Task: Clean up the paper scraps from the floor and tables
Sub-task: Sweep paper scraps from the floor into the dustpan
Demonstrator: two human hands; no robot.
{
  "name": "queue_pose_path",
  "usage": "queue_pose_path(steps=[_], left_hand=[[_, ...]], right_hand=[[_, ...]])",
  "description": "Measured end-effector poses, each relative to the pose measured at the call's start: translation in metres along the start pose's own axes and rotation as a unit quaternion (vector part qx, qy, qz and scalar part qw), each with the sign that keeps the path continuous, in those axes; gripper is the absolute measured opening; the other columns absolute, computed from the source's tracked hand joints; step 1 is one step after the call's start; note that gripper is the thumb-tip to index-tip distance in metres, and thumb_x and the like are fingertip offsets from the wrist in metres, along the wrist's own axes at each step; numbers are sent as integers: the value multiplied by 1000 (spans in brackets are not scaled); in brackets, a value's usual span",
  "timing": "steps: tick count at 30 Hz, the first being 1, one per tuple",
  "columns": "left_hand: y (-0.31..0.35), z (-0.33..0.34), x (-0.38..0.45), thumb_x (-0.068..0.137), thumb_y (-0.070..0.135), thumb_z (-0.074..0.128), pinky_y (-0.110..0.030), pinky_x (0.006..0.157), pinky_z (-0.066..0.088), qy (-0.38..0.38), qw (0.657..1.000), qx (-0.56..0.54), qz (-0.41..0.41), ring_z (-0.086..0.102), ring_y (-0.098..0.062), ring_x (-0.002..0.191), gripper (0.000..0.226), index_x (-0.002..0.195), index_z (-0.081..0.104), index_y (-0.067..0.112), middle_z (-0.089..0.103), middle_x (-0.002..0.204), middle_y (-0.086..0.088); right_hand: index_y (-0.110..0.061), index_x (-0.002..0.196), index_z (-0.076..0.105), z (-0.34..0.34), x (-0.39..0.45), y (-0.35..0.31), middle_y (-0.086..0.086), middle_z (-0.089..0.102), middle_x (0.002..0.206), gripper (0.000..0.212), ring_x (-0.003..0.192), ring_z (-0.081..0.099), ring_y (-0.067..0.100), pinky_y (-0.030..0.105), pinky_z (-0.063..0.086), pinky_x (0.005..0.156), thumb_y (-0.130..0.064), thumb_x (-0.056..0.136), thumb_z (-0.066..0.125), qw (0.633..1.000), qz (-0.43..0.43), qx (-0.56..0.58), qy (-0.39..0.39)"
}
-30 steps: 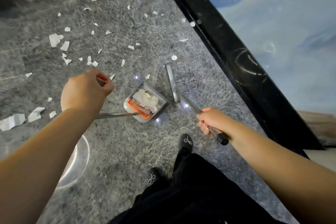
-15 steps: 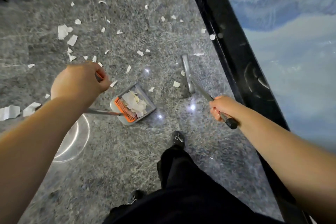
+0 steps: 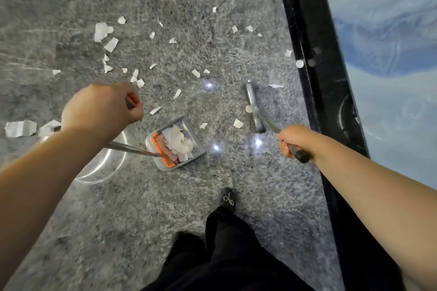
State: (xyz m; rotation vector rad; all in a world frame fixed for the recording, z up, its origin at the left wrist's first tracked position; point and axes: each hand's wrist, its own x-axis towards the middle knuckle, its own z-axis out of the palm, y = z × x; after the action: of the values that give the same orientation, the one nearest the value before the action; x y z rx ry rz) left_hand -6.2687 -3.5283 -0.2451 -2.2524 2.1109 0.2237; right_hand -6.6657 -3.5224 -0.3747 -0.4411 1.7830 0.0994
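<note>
Left hand (image 3: pixel 101 108): fist with knuckles up, forearm reaching in from the lower left. Fingers are curled tight round the top of the dustpan handle (image 3: pixel 132 149), whose orange tip shows at the finger side of the fist. The metal rod slants down from below the fist to the dustpan (image 3: pixel 176 146), which sits on the grey speckled floor (image 3: pixel 165 208).

Dustpan holds a heap of white scraps against its orange comb (image 3: pixel 164 151) (comb at the handle end).

Right hand (image 3: pixel 294 140): forearm reaching in from the lower right, fingers wrapped round the broom handle (image 3: pixel 299 152) just above its black end cap. The shaft runs forward from the fingers to the grey broom head (image 3: pixel 254 106), which is down on the floor.

Paper scraps (image 3: pixel 111 43) lie scattered on the floor beyond both sets of fingers. Two lie just beside the broom head, between it and the dustpan. Larger torn pieces (image 3: pixel 21 128) lie outward of the left wrist.

One black shoe (image 3: pixel 229 199) below, between the two arms. A black strip (image 3: pixel 314 78) runs along the floor beyond the right hand.
</note>
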Motion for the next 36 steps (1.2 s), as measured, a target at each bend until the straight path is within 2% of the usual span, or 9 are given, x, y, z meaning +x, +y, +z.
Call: queue_pose_path(steps=[3,6,11,15,19,21,24,30,36], left_hand=[[7,0,1,77,39,65,-21,47,35,-9,1000,3,-8,52,-23,54,11,73,60,30,54,59,9],[8,-1,2,78,39,65,-20,47,35,-14,1000,-1,-15,47,-18,52,11,74,59,31,50,57,15],[6,-3,4,81,39,62,-22,47,35,-17,1000,1,-11,50,-20,54,12,73,57,32,51,58,12],[5,0,6,81,42,60,-23,47,37,-20,1000,9,-6,55,-25,61,12,74,56,32,59,66,5],[2,0,6,81,39,63,-21,45,33,-20,1000,5,1,50,-19,54,15,71,54,32,54,59,9],[-4,-2,4,82,38,64,-19,44,29,-16,1000,-3,-2,44,-13,50,16,70,54,32,49,56,12],[-15,-6,5,81,39,63,-22,46,36,-13,1000,-25,-6,50,-19,53,14,72,56,33,51,57,12],[-27,-17,11,78,41,64,-26,54,43,-14,997,-77,-6,57,-17,63,11,73,59,32,62,66,14],[-13,-26,29,79,38,67,-27,53,47,15,991,-129,10,56,-17,59,11,78,62,29,58,59,13]], right_hand=[[-2,96,51,16,2,-1,7,47,56,13,39,39,13,26,34,39,-9,98,40,998,-23,-63,-8],[-3,104,48,34,0,4,5,46,47,10,33,36,11,19,34,36,-6,96,43,997,-20,-59,-49],[-8,103,46,63,-25,4,8,47,61,8,37,38,10,20,36,37,-4,96,43,988,-36,-86,-126],[-4,115,44,89,-43,-2,8,49,65,18,40,42,11,21,38,37,-5,98,45,976,-53,-123,-170],[-5,104,46,102,-59,-7,3,43,62,5,37,38,6,17,34,35,-7,100,43,970,-29,-102,-217],[-9,108,45,105,-67,-5,3,42,64,9,37,37,5,16,34,35,-7,100,43,972,-32,-89,-216],[-12,120,43,106,-73,0,4,43,67,22,37,37,5,16,33,35,-6,99,44,977,-33,-65,-202],[-9,121,46,96,-91,-2,3,44,66,24,37,38,5,17,33,35,-5,98,43,985,-52,-21,-164],[-10,123,41,73,-101,-9,5,44,68,25,38,38,5,17,33,34,-6,99,42,989,-79,46,-118]])
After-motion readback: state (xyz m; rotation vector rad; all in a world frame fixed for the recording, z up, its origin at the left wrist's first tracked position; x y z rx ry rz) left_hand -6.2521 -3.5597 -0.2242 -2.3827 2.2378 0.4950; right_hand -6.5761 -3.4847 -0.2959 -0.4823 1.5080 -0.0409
